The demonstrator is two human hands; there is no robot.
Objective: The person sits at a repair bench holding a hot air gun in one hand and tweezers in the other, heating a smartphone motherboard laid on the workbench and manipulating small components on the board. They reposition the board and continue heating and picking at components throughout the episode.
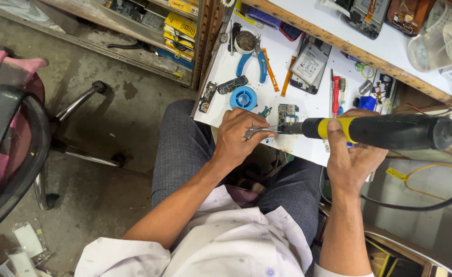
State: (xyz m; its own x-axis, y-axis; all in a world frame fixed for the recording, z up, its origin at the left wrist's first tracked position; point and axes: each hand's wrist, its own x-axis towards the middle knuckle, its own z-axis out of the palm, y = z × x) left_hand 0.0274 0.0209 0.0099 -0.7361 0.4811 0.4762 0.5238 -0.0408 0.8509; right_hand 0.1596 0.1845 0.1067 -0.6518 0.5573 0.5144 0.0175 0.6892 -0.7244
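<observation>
Green, the small circuit board (pixel 287 114) is lying between our hands on the white surface (pixel 313 149). Our left hand (pixel 241 137) is pinching metal tweezers (pixel 261 130) toward it, while our right hand (pixel 353 154) is gripping the black-and-yellow soldering iron (pixel 385 131), its long axis level, tip leftward.

On your white worktop (pixel 313 105) you have blue-handled pliers (pixel 259 64) beside a small round tin (pixel 245 41), with a blue reel (pixel 244 97) just below them. Two orange flex strips (pixel 271 72) lie near an opened phone (pixel 310 64), and a red-handled tool (pixel 334 95) sits to its right. Beyond the wooden ledge (pixel 349 48) stands a clear plastic jar (pixel 438 38). To your left, a black chair (pixel 11 154) stands on the stained concrete floor (pixel 113 133), near a shelf holding yellow boxes (pixel 180 25).
</observation>
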